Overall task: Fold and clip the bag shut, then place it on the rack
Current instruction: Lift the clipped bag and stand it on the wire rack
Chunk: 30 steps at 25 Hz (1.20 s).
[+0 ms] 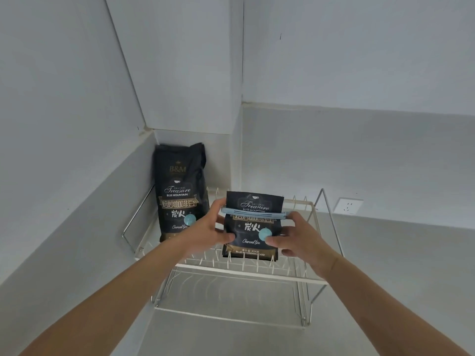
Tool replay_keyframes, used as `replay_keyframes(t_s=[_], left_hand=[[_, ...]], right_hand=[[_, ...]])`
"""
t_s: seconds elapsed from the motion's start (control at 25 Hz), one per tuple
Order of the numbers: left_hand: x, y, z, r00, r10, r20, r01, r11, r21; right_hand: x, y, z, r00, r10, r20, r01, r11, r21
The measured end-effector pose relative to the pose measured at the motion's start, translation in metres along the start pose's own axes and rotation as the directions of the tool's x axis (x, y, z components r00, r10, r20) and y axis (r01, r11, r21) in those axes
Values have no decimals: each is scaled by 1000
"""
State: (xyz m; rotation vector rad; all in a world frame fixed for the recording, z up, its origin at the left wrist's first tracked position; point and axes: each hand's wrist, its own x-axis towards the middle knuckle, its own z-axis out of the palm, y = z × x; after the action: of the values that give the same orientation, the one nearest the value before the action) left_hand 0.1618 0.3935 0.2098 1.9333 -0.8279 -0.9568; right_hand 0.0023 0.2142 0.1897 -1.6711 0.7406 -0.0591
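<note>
Both hands grip the clipped bag [253,224] by its sides, left hand [210,228] and right hand [299,236], standing it on the rack's [314,280] top shelf near the front edge. It could tip between the prongs if let go crooked. Arms stretched forward, thumbs on the front, blue clip [254,214] across the fold.

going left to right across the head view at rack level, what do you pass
tall coffee bag → left hand → clipped coffee bag with its blue clip → right hand → wall socket
</note>
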Motion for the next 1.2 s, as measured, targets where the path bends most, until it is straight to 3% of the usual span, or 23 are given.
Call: replay_keyframes(t_s=[0.12, 0.32, 0.56, 0.84, 1.2], left_hand=[[6, -4, -1, 999, -45, 14, 44, 999, 24], [18, -9, -5, 992, -120, 48, 123, 989, -83], [30, -14, 7, 997, -26, 76, 27, 1000, -2], [49, -7, 0, 1000, -15, -17, 14, 999, -39], [57, -13, -2, 998, 31, -58, -36, 995, -89]], right_hand=[[2, -2, 3, 999, 50, 5, -50, 999, -21], [9, -10, 2, 996, 76, 49, -76, 997, 7], [19, -7, 6, 993, 85, 86, -77, 993, -93], [38, -5, 13, 1000, 18, -12, -18, 1000, 20], [45, -7, 11, 999, -32, -24, 34, 998, 59]])
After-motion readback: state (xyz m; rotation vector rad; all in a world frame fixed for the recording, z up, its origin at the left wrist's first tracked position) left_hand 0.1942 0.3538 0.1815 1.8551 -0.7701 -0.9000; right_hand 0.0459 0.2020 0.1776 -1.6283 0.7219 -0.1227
